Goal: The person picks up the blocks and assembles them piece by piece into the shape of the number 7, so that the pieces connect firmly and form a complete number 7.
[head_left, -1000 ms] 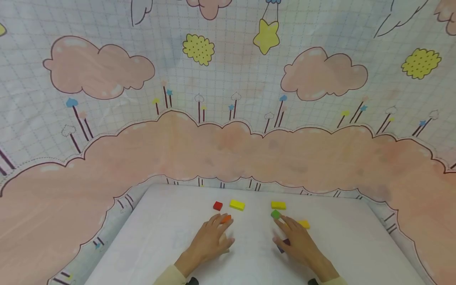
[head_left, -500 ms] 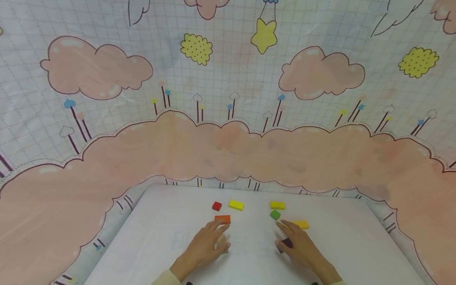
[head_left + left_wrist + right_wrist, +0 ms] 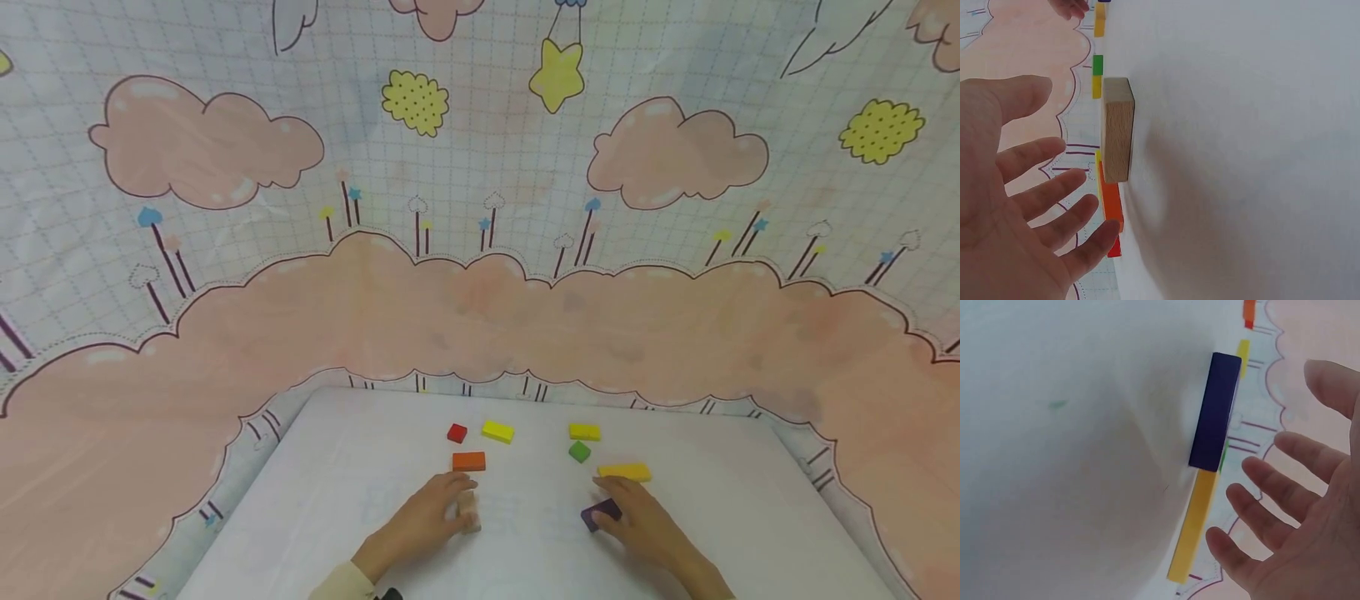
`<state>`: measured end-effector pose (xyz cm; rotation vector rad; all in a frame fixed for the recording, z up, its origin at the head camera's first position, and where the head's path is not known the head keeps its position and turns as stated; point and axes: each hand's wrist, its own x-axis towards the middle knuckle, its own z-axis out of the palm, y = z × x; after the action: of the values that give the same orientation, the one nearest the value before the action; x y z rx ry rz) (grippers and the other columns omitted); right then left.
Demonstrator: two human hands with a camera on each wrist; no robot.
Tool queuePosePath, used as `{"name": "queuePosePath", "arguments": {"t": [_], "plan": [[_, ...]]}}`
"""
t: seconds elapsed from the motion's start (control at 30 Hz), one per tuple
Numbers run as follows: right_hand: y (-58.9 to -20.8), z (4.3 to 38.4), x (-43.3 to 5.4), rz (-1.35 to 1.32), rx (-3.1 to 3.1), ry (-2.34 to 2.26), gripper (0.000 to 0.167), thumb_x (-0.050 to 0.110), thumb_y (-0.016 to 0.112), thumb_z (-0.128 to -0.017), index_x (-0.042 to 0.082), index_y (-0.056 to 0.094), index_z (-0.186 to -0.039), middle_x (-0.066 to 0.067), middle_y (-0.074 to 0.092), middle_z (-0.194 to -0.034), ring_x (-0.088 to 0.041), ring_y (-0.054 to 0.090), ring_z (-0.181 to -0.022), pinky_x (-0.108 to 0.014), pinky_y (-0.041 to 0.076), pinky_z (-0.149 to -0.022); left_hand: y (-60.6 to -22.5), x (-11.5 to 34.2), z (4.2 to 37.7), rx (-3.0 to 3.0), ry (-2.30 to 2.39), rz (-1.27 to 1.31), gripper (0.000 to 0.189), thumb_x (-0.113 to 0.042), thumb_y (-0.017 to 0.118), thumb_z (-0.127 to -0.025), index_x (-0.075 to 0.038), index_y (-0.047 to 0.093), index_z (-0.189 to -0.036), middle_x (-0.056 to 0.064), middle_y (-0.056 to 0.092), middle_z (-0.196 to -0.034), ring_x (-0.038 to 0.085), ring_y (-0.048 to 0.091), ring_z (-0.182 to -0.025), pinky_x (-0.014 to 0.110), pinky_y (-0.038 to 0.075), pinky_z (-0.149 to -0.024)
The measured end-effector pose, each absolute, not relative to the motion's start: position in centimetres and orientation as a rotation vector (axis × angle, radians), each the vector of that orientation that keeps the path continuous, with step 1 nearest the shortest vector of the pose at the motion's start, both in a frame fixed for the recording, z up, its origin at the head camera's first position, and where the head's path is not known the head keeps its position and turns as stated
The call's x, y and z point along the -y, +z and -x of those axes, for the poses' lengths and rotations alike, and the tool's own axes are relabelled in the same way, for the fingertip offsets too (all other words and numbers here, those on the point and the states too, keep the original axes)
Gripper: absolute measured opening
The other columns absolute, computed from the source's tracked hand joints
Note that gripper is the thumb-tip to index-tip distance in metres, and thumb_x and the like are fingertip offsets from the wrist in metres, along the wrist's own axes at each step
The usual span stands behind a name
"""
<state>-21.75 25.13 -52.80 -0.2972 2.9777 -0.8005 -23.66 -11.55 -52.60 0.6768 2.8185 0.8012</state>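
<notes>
My left hand (image 3: 427, 514) hovers over a plain wooden block (image 3: 468, 511), fingers spread and holding nothing. In the left wrist view the wooden block (image 3: 1119, 130) lies on the table just beyond the fingertips, apart from them. On the right, my right hand (image 3: 643, 518) is above a dark purple block (image 3: 601, 514), partly covering it in the head view. The right wrist view has the purple block (image 3: 1215, 412) in front of the loosely spread fingers, with a gap between. An orange block (image 3: 468, 462) lies past my left fingertips, and a yellow-orange block (image 3: 625, 472) past my right ones.
Farther back on the white table (image 3: 360, 450) are a small red block (image 3: 457, 433), a yellow block (image 3: 497, 431), a second yellow block (image 3: 584, 432) and a small green block (image 3: 579, 452). A cloud-patterned cloth (image 3: 480, 325) rises behind the table.
Both hands have drawn back toward the body, away from the orange and green blocks. The orange, wooden and purple blocks are less covered now. The blocks lie where they were.
</notes>
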Motion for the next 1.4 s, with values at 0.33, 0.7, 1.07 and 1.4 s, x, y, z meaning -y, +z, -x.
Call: {"name": "queuePosePath", "arguments": {"t": [0.33, 0.7, 1.07, 1.4], "plan": [[-52.9, 22.0, -26.1, 0.229, -2.906, -0.837, 0.058, 0.041, 0.07, -0.088, 0.017, 0.056, -0.138, -0.006, 0.055, -0.144, -0.035, 0.044, -0.137, -0.06, 0.032, -0.112, -52.6, 12.6, 24.8, -2.675, 0.951, -0.669, 0.042, -0.026, 0.068, -0.091, -0.019, 0.059, -0.132, 0.006, 0.053, -0.144, 0.034, 0.045, -0.136, 0.057, 0.035, -0.111], [-53.0, 22.3, -26.1, 0.17, -2.872, -0.844, 0.059, 0.031, 0.081, -0.077, 0.019, 0.061, -0.131, -0.007, 0.058, -0.139, -0.037, 0.048, -0.133, -0.06, 0.035, -0.109, -52.9, 12.7, 25.4, -2.623, 0.962, -0.643, 0.053, -0.02, 0.077, -0.083, -0.024, 0.059, -0.133, 0.004, 0.056, -0.14, 0.033, 0.046, -0.134, 0.057, 0.035, -0.111], [-53.3, 22.4, -26.1, 0.149, -2.879, -0.85, 0.054, 0.024, 0.082, -0.077, 0.02, 0.063, -0.126, -0.007, 0.06, -0.136, -0.036, 0.05, -0.131, -0.06, 0.036, -0.108, -53.2, 12.9, 25.6, -2.595, 0.978, -0.683, 0.053, -0.017, 0.078, -0.082, -0.023, 0.061, -0.132, 0.001, 0.059, -0.136, 0.028, 0.05, -0.129, 0.053, 0.038, -0.11], [-53.8, 22.3, -26.7, 0.263, -2.886, -0.9, 0.045, 0.021, 0.081, -0.077, 0.019, 0.066, -0.119, 0.0, 0.066, -0.119, -0.026, 0.061, -0.113, -0.053, 0.046, -0.1, -53.7, 13.1, 25.9, -2.573, 0.998, -0.686, 0.044, -0.022, 0.08, -0.081, -0.019, 0.066, -0.123, -0.006, 0.063, -0.117, 0.01, 0.055, -0.103, 0.043, 0.047, -0.103]]}}
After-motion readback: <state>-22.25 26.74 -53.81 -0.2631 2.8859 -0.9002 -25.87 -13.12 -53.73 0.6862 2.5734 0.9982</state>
